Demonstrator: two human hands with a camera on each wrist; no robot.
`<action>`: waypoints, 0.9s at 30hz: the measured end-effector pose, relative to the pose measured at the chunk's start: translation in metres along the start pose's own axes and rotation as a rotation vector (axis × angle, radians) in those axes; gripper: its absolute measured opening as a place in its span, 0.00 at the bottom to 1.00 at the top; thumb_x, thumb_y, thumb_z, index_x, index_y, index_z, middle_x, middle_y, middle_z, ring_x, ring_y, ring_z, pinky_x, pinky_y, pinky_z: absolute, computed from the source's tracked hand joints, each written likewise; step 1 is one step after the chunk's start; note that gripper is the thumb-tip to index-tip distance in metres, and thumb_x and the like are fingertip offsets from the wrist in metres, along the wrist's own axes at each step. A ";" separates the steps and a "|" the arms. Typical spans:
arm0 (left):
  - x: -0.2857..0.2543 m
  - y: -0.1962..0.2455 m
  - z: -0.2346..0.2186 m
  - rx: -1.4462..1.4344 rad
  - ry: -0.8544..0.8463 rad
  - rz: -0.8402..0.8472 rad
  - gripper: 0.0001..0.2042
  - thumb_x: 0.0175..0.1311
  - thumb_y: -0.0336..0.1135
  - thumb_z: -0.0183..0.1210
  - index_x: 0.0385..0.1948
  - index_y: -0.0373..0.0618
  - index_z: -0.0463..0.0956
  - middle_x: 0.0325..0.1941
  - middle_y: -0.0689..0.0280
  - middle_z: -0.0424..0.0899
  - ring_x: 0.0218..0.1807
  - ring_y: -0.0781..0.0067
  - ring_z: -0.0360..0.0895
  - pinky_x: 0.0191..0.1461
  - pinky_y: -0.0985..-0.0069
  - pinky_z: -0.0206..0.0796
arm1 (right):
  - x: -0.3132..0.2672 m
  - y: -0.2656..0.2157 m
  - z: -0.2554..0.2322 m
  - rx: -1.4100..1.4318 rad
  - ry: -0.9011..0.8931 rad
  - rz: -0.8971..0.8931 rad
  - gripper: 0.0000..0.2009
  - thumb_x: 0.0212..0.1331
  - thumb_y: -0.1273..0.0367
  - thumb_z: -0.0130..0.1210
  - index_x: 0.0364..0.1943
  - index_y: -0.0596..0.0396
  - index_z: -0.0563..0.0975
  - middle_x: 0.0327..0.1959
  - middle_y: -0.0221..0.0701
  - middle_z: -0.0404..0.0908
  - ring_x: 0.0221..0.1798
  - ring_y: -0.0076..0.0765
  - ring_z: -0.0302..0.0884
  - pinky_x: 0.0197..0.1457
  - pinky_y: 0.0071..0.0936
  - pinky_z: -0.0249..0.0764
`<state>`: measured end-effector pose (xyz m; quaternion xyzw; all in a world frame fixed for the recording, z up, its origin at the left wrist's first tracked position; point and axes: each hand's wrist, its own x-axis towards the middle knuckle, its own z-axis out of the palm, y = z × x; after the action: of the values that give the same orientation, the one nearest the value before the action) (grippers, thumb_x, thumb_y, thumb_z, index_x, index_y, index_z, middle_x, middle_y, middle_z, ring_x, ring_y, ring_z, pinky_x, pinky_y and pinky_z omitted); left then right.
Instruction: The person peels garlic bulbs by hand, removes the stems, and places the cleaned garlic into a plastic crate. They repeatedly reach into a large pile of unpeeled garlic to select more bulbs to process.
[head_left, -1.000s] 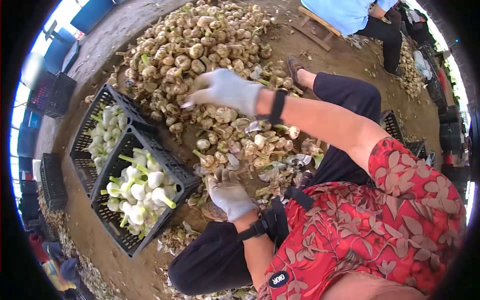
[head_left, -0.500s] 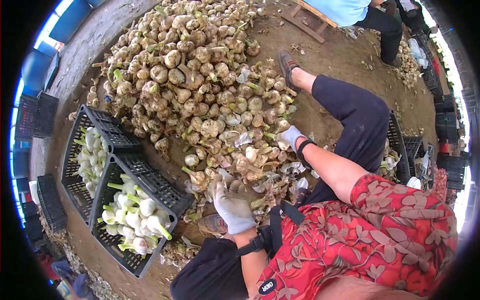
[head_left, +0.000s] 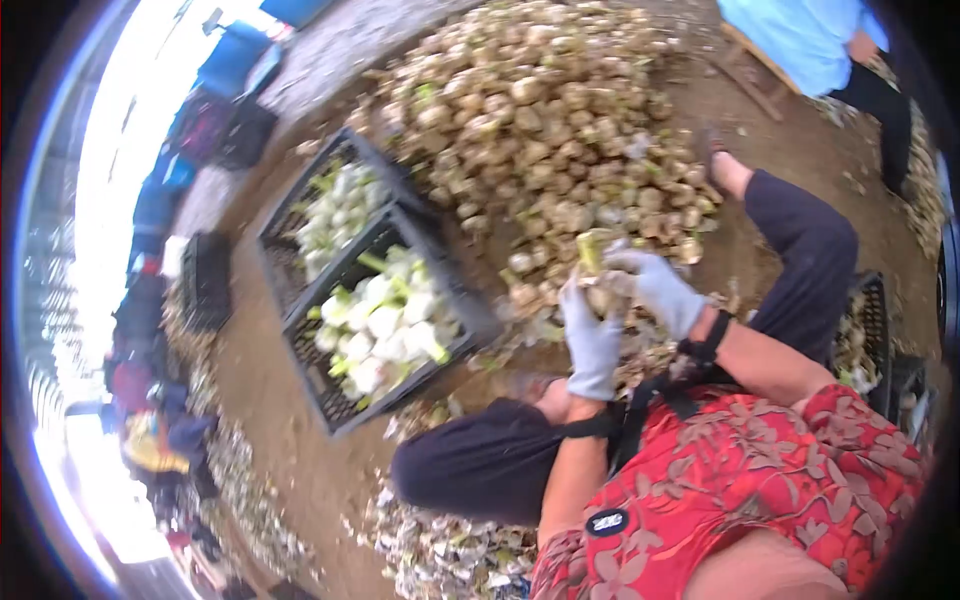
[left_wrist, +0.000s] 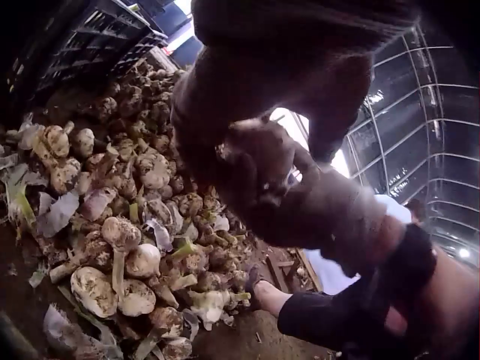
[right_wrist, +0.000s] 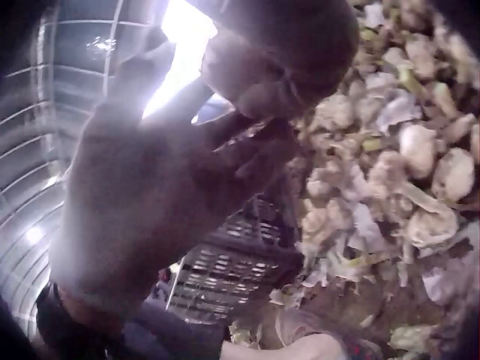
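Both gloved hands meet above the lower edge of the garlic pile [head_left: 540,130]. The left hand [head_left: 593,345] grips a garlic bulb [head_left: 603,292] from below, its green-yellow stem pointing up. From the other side the right hand [head_left: 662,290] has its fingers curled at the same bulb. Dark and close in the left wrist view, the right hand [left_wrist: 319,210] lies against the bulb [left_wrist: 262,150]. Seen in the right wrist view, the right hand [right_wrist: 142,187] has bent fingers near the left hand [right_wrist: 315,45]; shadow hides the exact contact.
Two black crates of pale trimmed garlic, a nearer one [head_left: 375,402] and a farther one [head_left: 277,240], stand left of the pile. Peelings [head_left: 450,540] lie beneath the bent left leg. Another person in blue [head_left: 800,40] sits at upper right. A crate [head_left: 876,330] stands at right.
The right hand has come from the pile to meet the left hand, which has risen and now grips a bulb. The head view has shifted, moving crates and pile rightward.
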<state>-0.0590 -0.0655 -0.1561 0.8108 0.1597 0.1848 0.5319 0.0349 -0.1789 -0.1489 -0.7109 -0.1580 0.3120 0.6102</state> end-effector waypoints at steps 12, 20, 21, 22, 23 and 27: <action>-0.016 0.052 -0.044 0.113 0.164 0.100 0.33 0.44 0.38 0.72 0.56 0.41 0.71 0.45 0.54 0.76 0.47 0.55 0.77 0.49 0.65 0.70 | -0.015 -0.079 0.002 -0.022 -0.269 0.093 0.19 0.57 0.56 0.63 0.40 0.60 0.82 0.30 0.25 0.82 0.33 0.19 0.73 0.37 0.23 0.70; -0.015 0.048 -0.047 -0.607 -0.008 -0.169 0.37 0.56 0.44 0.64 0.63 0.28 0.61 0.43 0.61 0.78 0.40 0.77 0.76 0.43 0.80 0.70 | -0.024 -0.092 -0.005 -0.068 -0.277 -0.060 0.14 0.56 0.71 0.60 0.45 0.63 0.80 0.36 0.32 0.83 0.38 0.20 0.75 0.42 0.24 0.72; -0.016 0.039 -0.043 -0.666 -0.054 -0.186 0.36 0.59 0.55 0.56 0.61 0.32 0.64 0.40 0.61 0.79 0.33 0.77 0.76 0.32 0.80 0.70 | -0.025 -0.094 -0.003 -0.131 -0.251 -0.076 0.13 0.56 0.71 0.59 0.45 0.63 0.80 0.37 0.34 0.84 0.39 0.20 0.75 0.43 0.25 0.72; -0.017 0.037 -0.045 -0.963 -0.122 -0.323 0.35 0.60 0.57 0.53 0.59 0.34 0.66 0.38 0.61 0.79 0.29 0.76 0.75 0.28 0.80 0.67 | -0.027 -0.095 -0.002 -0.193 -0.228 -0.091 0.13 0.55 0.72 0.59 0.44 0.64 0.80 0.37 0.35 0.84 0.40 0.20 0.75 0.44 0.25 0.72; -0.017 0.037 -0.048 -1.256 -0.191 -0.464 0.34 0.60 0.60 0.49 0.56 0.36 0.68 0.35 0.60 0.79 0.24 0.76 0.73 0.23 0.80 0.65 | -0.028 -0.092 0.000 -0.309 -0.205 -0.209 0.12 0.55 0.72 0.58 0.43 0.63 0.80 0.37 0.35 0.84 0.40 0.21 0.76 0.44 0.26 0.72; -0.019 0.027 -0.041 -1.928 -0.346 -0.746 0.35 0.61 0.69 0.37 0.45 0.43 0.73 0.20 0.63 0.73 0.09 0.76 0.57 0.11 0.78 0.47 | -0.027 -0.073 0.013 -0.418 -0.056 -0.545 0.09 0.55 0.73 0.55 0.38 0.64 0.80 0.33 0.34 0.83 0.36 0.29 0.77 0.43 0.29 0.73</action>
<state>-0.0937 -0.0513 -0.1188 -0.0421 0.1064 -0.0605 0.9916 0.0178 -0.1702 -0.0729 -0.7433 -0.4195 0.1178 0.5077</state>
